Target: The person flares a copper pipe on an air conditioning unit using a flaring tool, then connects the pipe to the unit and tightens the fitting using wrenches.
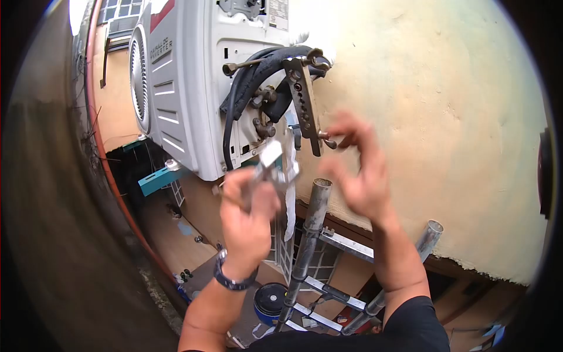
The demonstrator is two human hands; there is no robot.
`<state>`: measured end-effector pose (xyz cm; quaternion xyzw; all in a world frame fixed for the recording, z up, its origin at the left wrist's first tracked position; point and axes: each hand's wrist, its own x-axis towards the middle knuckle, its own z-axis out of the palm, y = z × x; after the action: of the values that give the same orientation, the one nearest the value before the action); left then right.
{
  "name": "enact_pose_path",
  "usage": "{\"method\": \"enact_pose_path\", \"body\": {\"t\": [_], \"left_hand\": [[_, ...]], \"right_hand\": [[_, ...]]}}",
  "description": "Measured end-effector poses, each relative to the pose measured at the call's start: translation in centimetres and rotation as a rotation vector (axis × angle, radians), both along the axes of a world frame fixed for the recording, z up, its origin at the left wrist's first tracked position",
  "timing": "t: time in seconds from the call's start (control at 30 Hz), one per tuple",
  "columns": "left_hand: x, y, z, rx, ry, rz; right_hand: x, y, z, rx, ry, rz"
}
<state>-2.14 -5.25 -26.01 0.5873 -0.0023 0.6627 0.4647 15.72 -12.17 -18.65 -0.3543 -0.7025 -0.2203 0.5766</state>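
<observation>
My left hand (249, 220) is closed around a shiny metal piece (271, 170), blurred by motion, which looks like a flaring tool yoke. My right hand (360, 170) is raised with fingers apart and nothing seen in it. Its fingertips are close to the wing nut (329, 141) at the lower end of a flaring bar (302, 100); I cannot tell if they touch. That bar, with a row of holes, hangs tilted beside the black insulated pipes (258, 73). Behind it, brass service valves (264, 126) stick out of the white outdoor air-conditioner unit (196, 88).
Below my hands a metal ladder (316, 205) leans at the beige wall (446, 117), its rail tops standing up. A teal bracket (159, 179) carries the unit. A blue bucket with a black lid (271, 299) stands far below. An orange-red pipe (94, 105) runs down the left.
</observation>
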Motion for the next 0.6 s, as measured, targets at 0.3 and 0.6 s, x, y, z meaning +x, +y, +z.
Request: {"method": "enact_pose_path", "body": {"t": [0.3, 0.6], "left_hand": [[2.7, 0.9, 7.8, -0.174, -0.152, -0.558], [5.3, 1.2, 8.9, -0.208, -0.150, -0.602]], "right_hand": [[1.9, 4.8, 6.6, -0.556, 0.066, 0.260], [3.6, 6.9, 4.6, -0.296, 0.040, 0.280]]}}
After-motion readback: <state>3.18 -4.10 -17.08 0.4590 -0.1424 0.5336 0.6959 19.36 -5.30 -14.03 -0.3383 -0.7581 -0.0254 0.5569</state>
